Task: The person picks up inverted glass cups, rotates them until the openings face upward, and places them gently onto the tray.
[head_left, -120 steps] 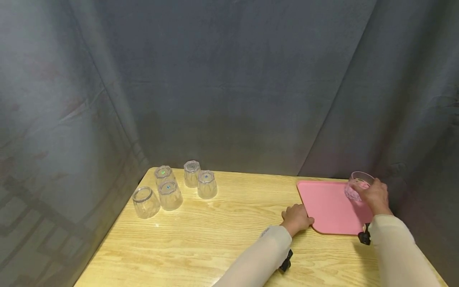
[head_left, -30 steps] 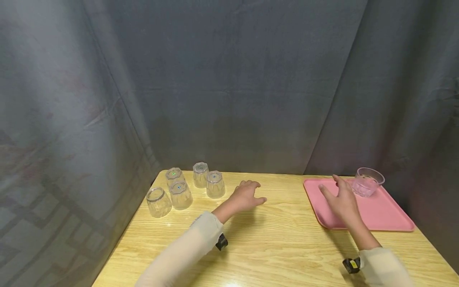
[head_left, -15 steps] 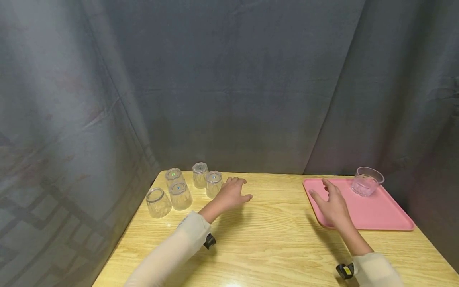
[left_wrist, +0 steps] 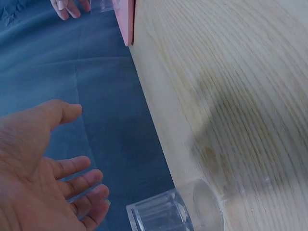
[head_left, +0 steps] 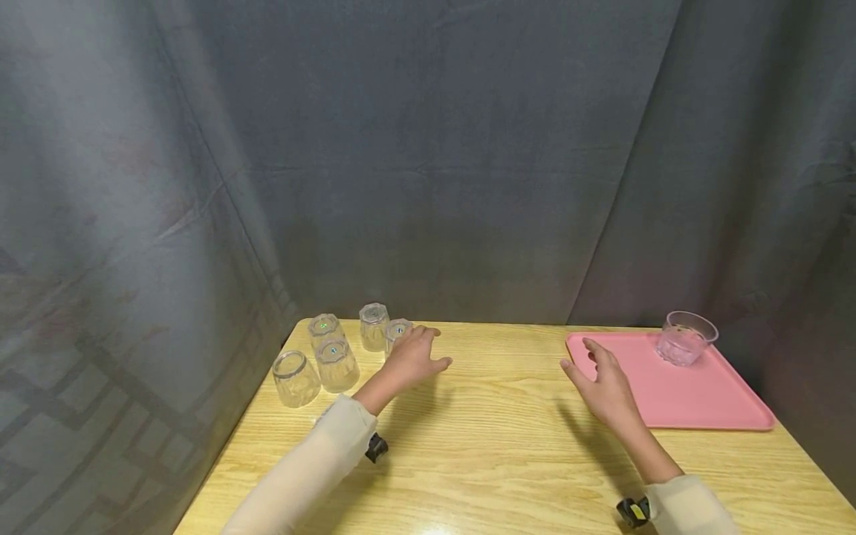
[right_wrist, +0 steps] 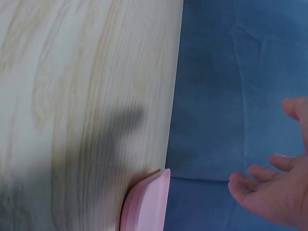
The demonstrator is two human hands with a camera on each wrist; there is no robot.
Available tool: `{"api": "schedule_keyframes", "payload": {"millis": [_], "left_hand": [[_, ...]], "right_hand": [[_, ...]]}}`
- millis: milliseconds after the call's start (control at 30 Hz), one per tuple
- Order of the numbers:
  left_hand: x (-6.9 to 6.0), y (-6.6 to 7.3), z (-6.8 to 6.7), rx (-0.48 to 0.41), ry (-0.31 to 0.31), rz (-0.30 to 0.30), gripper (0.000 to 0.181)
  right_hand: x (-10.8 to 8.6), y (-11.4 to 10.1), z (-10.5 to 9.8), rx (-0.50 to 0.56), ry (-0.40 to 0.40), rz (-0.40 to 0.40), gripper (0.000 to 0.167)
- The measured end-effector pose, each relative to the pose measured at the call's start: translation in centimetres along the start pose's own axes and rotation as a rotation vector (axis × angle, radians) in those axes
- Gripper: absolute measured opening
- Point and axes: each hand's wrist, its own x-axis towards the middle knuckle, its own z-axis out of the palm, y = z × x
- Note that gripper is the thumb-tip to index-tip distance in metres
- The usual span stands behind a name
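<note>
My left hand hovers over the table with relaxed, spread fingers, holding nothing. It partly covers a clear upside-down glass, which shows beside the hand in the left wrist view as a clear tumbler. My right hand is raised near the left edge of the pink tray, thumb and fingers apart, nothing in it. One clear glass stands mouth up at the tray's back. In the right wrist view the same hand floats above the tray corner.
Other clear glasses stand at the table's back left: a glass at the rear, two faceted upside-down glasses, and a rounder glass at the front. Grey curtain hangs closely behind the wooden table.
Four seconds ago my right hand held the glass on the tray and my left touched the tray's edge. The glass is released; both hands have moved left, the left one reaching the glasses.
</note>
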Motion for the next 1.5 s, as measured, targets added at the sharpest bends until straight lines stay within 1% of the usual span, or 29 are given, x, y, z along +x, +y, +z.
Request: {"api": "schedule_keyframes", "payload": {"millis": [133, 267, 467, 600, 733, 867, 1067, 1267, 1500], "left_hand": [[-0.1, -0.5, -0.3, -0.011, 0.008, -0.017, 0.062], [-0.2, -1.0, -0.7, -0.011, 0.03, -0.023, 0.062], [-0.1, -2.0, -1.2, 0.015, 0.079, -0.027, 0.061], [0.1, -2.6, -1.5, 0.034, 0.1, -0.03, 0.062], [0.2, -3.2, -1.8, 0.044, 0.091, -0.045, 0.062], [0.3, -3.8, -2.0, 0.049, 0.08, -0.078, 0.063], [0.6, -4.7, -2.0, 0.053, 0.09, -0.108, 0.065], [0.8, -5.2, -2.1, 0.049, 0.078, -0.144, 0.069], [1.2, -5.6, -2.3, 0.076, 0.064, -0.181, 0.072]], "right_hand": [[-0.2, -0.2, 0.4, 0.001, -0.01, -0.012, 0.076], [-0.4, -0.3, 0.8, 0.016, -0.022, -0.011, 0.075], [-0.4, -0.4, 1.6, 0.045, -0.024, -0.022, 0.076], [-0.5, -0.6, 2.1, 0.044, -0.023, -0.028, 0.076], [-0.7, -1.0, 2.6, 0.035, -0.03, -0.025, 0.077], [-0.8, -1.4, 3.1, 0.043, -0.054, -0.016, 0.079], [-1.0, -1.8, 3.9, 0.052, -0.096, -0.004, 0.081], [-0.9, -2.2, 4.6, 0.065, -0.111, -0.017, 0.081], [-0.9, -2.7, 5.3, 0.072, -0.12, 0.003, 0.079]]}}
